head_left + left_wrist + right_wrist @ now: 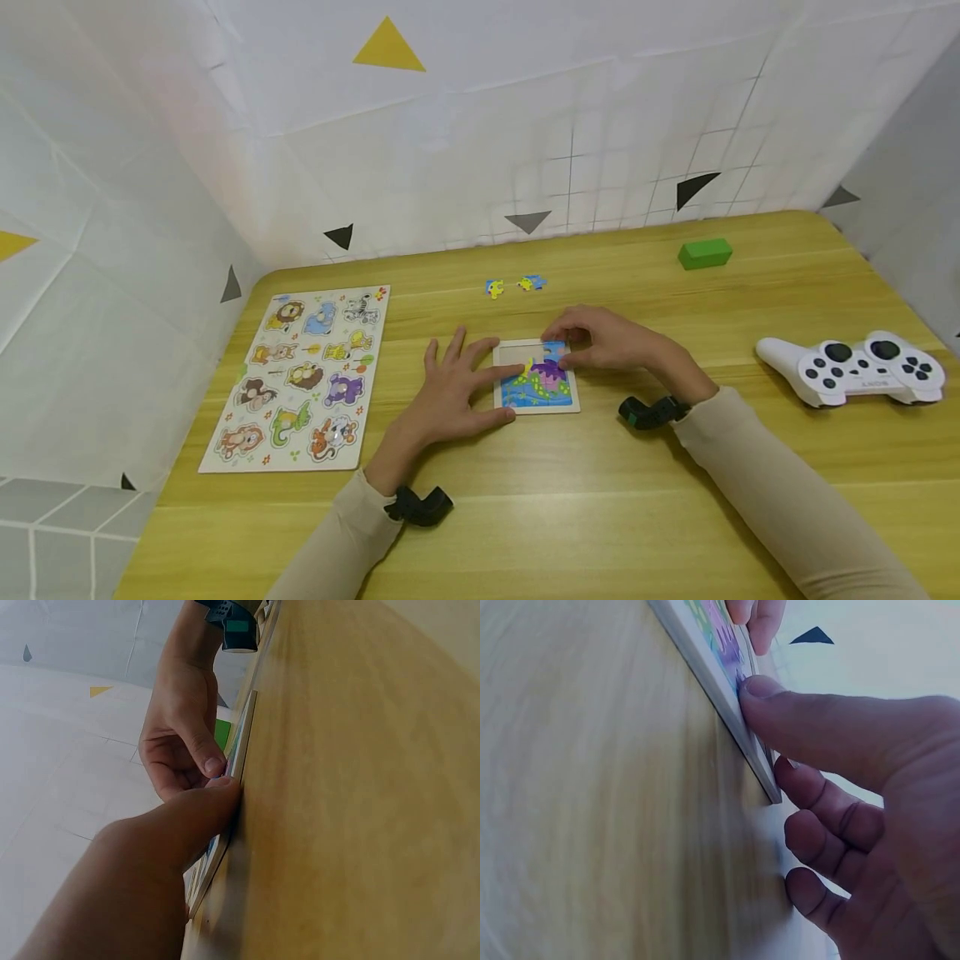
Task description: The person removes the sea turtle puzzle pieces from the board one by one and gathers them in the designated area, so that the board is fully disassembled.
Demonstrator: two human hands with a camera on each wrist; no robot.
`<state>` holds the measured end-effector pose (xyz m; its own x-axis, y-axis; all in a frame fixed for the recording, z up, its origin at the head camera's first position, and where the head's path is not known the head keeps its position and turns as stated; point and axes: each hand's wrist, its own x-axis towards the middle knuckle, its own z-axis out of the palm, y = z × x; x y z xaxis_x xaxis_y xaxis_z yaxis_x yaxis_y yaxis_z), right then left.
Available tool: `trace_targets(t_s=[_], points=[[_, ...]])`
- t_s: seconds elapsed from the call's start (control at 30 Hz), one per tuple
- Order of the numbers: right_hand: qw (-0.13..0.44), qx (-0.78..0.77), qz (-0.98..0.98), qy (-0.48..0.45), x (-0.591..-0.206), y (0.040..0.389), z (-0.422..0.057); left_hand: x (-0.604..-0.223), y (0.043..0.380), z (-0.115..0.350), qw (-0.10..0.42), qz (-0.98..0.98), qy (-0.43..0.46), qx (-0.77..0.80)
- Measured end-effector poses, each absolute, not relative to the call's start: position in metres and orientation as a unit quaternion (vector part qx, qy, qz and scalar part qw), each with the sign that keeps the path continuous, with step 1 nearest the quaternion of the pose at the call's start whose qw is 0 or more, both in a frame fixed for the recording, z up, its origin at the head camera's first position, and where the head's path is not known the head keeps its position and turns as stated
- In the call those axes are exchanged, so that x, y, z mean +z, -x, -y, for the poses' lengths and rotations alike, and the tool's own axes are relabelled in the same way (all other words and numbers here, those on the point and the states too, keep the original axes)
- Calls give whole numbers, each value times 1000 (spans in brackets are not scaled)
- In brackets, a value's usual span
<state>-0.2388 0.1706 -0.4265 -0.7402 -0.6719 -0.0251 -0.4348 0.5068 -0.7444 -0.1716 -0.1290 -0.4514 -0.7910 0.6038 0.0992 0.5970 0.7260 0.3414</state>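
Observation:
A small jigsaw puzzle (538,402) in a pale square frame lies on the table, its picture blue, purple and green. Bare tray shows at its upper left. My left hand (453,392) is spread along the puzzle's left side; the index fingertip touches the picture and the thumb rests by the lower left corner. At the upper right corner, my right hand (611,340) pinches a blue puzzle piece (553,351) between thumb and fingers. In the right wrist view, the right thumb (817,724) lies over the frame's edge, with the other fingers curled beyond it.
Two loose puzzle pieces, one yellow and blue (494,288) and another (532,283), lie behind the puzzle. An animal peg board (300,400) is at left. A green block (705,253) stands at the back right, and a white game controller (855,371) lies at right.

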Motion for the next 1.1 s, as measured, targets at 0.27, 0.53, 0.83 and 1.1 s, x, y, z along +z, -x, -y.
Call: trace_targets(t_s=[0.27, 0.53, 0.83, 1.1], points=[[144, -366, -863, 316, -427, 240, -173, -452, 172, 129, 16, -932, -319, 174], [132, -371, -864, 312, -429, 241, -177, -452, 171, 129, 16, -932, -318, 171], [116, -381, -863, 311, -433, 246, -181, -452, 172, 129, 14, -931, -320, 173], [87, -391, -867, 296, -439, 252, -188, -452, 172, 129, 13, -931, -321, 173]])
